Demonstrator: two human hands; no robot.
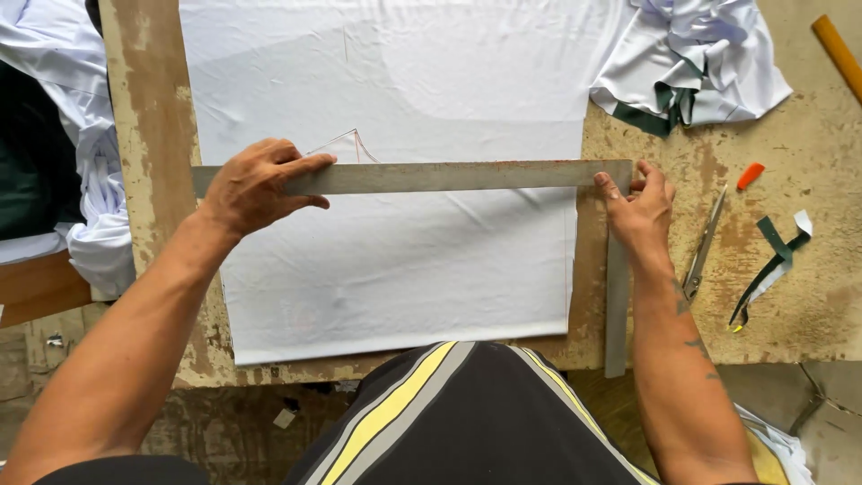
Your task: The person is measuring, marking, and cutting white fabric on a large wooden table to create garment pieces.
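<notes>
Left hand pressing metal square on white cloth, right hand at its corner

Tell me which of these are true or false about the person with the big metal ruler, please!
1. The left hand presses on the metal square ruler. True.
2. The ruler lies across red cloth. False: the white cloth is under it.
3. The right hand is at the ruler's corner. True.
4. The scissors are in the right hand. False: they lie on the worn table, beside that hand.
5. An orange marker lies on the table at the right. True.
</notes>
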